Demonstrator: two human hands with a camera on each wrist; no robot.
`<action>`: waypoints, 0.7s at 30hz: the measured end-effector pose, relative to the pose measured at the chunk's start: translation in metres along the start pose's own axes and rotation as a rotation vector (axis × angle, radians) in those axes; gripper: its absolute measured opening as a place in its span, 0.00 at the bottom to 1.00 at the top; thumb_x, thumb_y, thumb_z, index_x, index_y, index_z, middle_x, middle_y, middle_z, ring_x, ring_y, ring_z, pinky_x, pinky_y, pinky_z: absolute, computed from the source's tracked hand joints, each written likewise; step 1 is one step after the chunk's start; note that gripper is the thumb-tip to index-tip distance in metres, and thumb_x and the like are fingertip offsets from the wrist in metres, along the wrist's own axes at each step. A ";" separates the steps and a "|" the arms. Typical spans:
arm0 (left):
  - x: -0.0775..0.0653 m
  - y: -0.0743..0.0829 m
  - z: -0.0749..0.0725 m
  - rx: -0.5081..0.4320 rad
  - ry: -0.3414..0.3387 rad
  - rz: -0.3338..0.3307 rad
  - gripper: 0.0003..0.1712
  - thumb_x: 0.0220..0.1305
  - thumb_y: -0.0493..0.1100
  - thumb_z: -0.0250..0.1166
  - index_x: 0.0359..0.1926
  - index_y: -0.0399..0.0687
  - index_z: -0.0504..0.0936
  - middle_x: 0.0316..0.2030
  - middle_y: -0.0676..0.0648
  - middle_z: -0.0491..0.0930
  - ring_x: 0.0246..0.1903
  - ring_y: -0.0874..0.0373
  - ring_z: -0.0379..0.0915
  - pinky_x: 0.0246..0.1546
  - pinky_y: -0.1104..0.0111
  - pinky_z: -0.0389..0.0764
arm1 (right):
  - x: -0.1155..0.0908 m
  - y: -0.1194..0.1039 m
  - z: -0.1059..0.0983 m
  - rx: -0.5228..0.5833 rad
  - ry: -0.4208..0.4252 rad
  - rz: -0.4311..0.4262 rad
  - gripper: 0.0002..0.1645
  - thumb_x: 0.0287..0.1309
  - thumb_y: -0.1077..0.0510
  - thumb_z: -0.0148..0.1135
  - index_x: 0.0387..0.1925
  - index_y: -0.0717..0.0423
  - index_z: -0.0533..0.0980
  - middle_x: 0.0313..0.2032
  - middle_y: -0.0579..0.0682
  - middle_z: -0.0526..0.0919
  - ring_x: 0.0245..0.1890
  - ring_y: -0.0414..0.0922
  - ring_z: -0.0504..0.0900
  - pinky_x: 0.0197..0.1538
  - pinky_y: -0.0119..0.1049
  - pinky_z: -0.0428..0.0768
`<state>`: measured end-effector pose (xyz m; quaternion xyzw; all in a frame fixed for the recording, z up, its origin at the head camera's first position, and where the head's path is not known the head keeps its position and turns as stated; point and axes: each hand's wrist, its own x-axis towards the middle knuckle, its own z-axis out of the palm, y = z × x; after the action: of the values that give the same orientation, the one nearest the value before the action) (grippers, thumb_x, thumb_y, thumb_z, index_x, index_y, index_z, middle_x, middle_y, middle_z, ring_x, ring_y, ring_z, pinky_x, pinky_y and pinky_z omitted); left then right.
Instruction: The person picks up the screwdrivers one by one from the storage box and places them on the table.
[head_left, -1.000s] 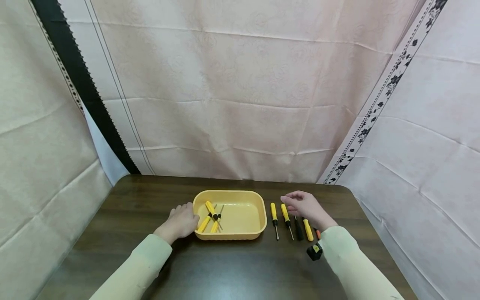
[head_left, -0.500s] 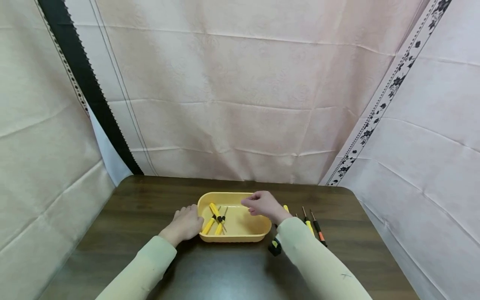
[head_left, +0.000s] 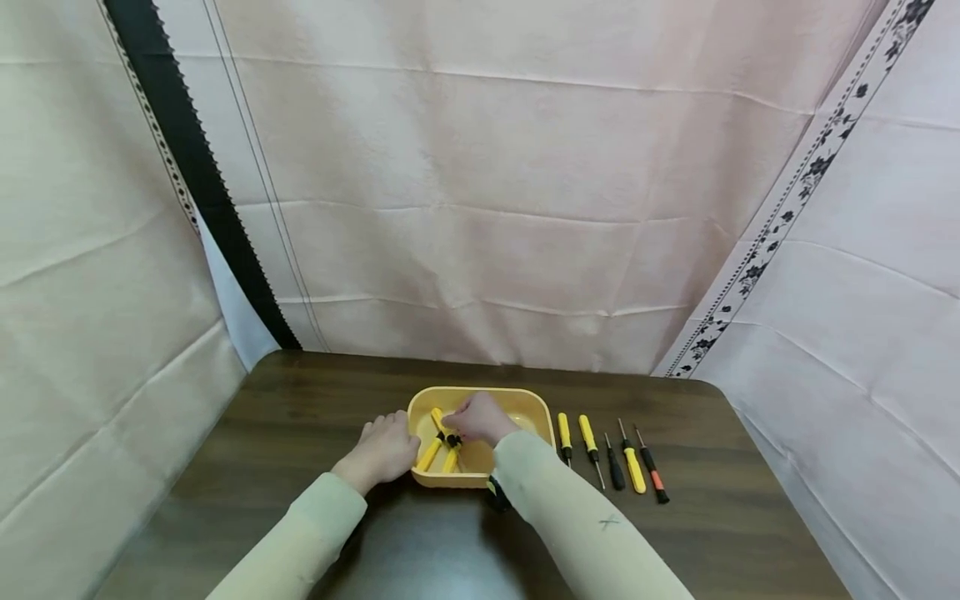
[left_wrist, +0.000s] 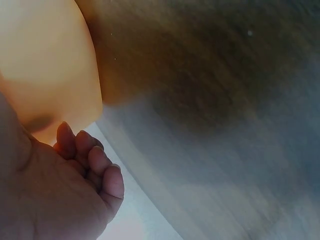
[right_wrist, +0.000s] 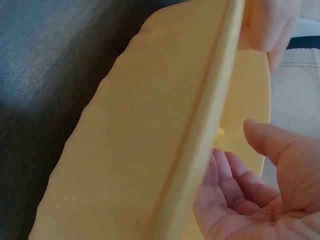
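Observation:
A yellow plastic tray [head_left: 480,481] stands on the dark table. In its left part lie yellow-handled screwdrivers [head_left: 429,454], partly crossing one another. My left hand [head_left: 386,447] grips the tray's left edge; in the left wrist view its curled fingers [left_wrist: 100,160] lie by the outer wall, and the thumb is hidden there. My right hand [head_left: 480,419] reaches over the near rim into the tray, fingertips close to the screwdrivers. In the right wrist view its thumb [right_wrist: 267,137] stands apart from the bent fingers, with nothing visible between them.
Right of the tray several screwdrivers form a row: yellow-handled [head_left: 588,433], black [head_left: 615,469], another yellow one [head_left: 633,471] and black-and-red [head_left: 655,479]. A pale curtain [head_left: 480,208] hangs behind the table.
My right hand has moved left from above the row of screwdrivers into the tray. The row keeps the same pieces. My left hand stays at the tray's left edge.

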<state>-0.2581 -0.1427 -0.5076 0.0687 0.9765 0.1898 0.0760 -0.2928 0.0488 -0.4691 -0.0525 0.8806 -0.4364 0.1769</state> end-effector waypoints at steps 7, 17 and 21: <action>-0.001 0.002 0.000 0.010 0.002 0.000 0.27 0.69 0.51 0.49 0.58 0.33 0.68 0.48 0.42 0.72 0.46 0.47 0.66 0.50 0.51 0.64 | 0.011 0.002 0.012 -0.144 0.071 -0.043 0.24 0.52 0.57 0.69 0.06 0.55 0.70 0.08 0.44 0.70 0.10 0.39 0.66 0.17 0.32 0.65; -0.002 0.007 -0.002 0.028 -0.005 -0.007 0.27 0.69 0.51 0.49 0.58 0.33 0.68 0.46 0.42 0.72 0.45 0.47 0.66 0.48 0.51 0.64 | 0.017 0.005 0.020 -0.233 0.095 -0.057 0.28 0.50 0.60 0.70 0.05 0.50 0.65 0.06 0.42 0.63 0.09 0.39 0.62 0.17 0.31 0.63; -0.002 0.005 -0.001 0.033 0.000 -0.013 0.28 0.69 0.51 0.50 0.59 0.32 0.67 0.48 0.40 0.72 0.47 0.46 0.67 0.49 0.50 0.64 | 0.018 0.004 0.023 -0.240 0.101 -0.050 0.25 0.51 0.60 0.70 0.06 0.51 0.68 0.07 0.43 0.66 0.11 0.40 0.65 0.19 0.32 0.66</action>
<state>-0.2557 -0.1390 -0.5051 0.0636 0.9799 0.1734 0.0758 -0.3008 0.0301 -0.4898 -0.0734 0.9328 -0.3340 0.1139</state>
